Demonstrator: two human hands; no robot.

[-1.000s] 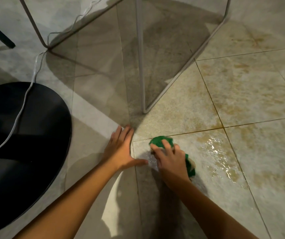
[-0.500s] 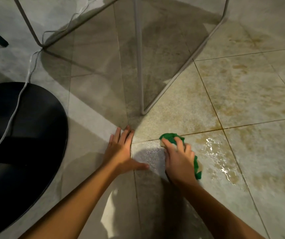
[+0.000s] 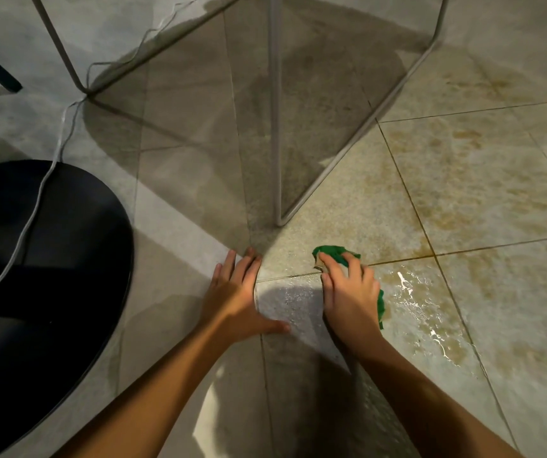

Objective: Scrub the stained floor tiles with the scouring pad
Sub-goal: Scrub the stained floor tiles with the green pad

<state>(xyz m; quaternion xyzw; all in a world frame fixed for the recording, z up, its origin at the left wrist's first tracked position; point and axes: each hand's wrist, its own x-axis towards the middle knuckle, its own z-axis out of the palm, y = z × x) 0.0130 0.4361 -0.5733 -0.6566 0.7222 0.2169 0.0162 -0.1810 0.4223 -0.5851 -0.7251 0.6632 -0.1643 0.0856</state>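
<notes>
Stained floor tiles [image 3: 463,180] bear the right hand [image 3: 351,292] gripping the scouring pad [image 3: 334,250].

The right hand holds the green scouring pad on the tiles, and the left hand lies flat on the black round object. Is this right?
Not quite. In the head view the left hand lies flat on a floor tile, apart from the black round object.

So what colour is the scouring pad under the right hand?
Green, seen in the head view: the scouring pad sticks out past the fingertips of the right hand.
</notes>
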